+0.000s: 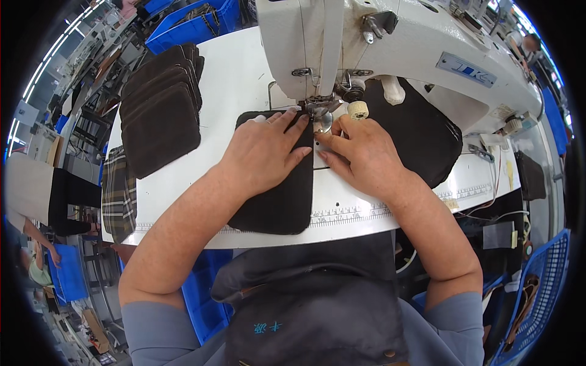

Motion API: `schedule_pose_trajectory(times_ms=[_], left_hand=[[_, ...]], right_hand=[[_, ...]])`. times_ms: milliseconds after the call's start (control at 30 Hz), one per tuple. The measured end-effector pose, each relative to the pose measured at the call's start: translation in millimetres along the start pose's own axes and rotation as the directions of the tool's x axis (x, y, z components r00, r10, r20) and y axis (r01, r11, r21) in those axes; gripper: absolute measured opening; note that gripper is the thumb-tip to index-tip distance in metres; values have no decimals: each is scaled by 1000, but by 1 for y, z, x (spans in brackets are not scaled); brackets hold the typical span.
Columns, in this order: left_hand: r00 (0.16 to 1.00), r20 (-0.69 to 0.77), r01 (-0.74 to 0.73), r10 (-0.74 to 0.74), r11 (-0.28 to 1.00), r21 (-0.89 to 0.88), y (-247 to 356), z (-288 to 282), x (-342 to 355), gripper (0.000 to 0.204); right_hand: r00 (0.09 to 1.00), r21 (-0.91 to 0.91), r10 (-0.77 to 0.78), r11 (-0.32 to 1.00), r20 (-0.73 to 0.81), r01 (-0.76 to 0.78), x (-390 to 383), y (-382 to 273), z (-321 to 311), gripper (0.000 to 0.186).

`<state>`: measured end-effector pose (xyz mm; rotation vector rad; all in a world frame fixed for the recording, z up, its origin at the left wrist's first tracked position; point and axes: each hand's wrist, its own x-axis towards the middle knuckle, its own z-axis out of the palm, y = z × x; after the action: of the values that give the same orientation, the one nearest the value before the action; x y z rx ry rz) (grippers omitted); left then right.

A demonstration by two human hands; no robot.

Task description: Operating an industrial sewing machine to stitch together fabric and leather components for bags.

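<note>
A dark brown fabric panel (274, 204) with rounded corners lies flat on the white sewing table, its far right edge at the needle area of a white sewing machine (390, 43). My left hand (262, 149) rests on the panel with its fingers spread and pointing at the presser foot (311, 110). The fingertips nearest the needle press on the cloth. Just right of the foot, my right hand (363, 149) has bent fingers beside a round metal part (323, 120). Its thumb stands apart from the index finger, which reaches the panel's edge. I see nothing held in it.
A stack of similar dark panels (162, 131) lies at the left, with plaid cloth (119, 195) by the table edge. More dark panels (421, 140) lie under the machine arm. A ruler strip (348, 215) runs along the front edge. Blue bins (192, 24) stand around.
</note>
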<state>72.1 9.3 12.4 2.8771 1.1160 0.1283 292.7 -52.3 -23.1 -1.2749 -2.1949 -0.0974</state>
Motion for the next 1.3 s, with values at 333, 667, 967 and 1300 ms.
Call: schedule_pose_trajectory(times_ms=[333, 667, 967, 1300], left_hand=[[945, -328, -82, 9, 974, -211, -15, 43, -10, 64], [884, -446, 227, -139, 962, 150, -80, 15, -40, 81], [828, -295, 539, -478, 822, 183, -180, 6, -74, 96], [863, -283, 484, -417, 843, 234, -225, 0, -89, 95]], right_hand=[[996, 22, -90, 996, -24, 91, 8, -5, -6, 25], [998, 53, -38, 998, 50, 36, 7, -13, -12, 33], [996, 91, 10, 996, 94, -18, 10, -14, -10, 36], [995, 107, 32, 993, 97, -42, 9, -13, -8, 37]])
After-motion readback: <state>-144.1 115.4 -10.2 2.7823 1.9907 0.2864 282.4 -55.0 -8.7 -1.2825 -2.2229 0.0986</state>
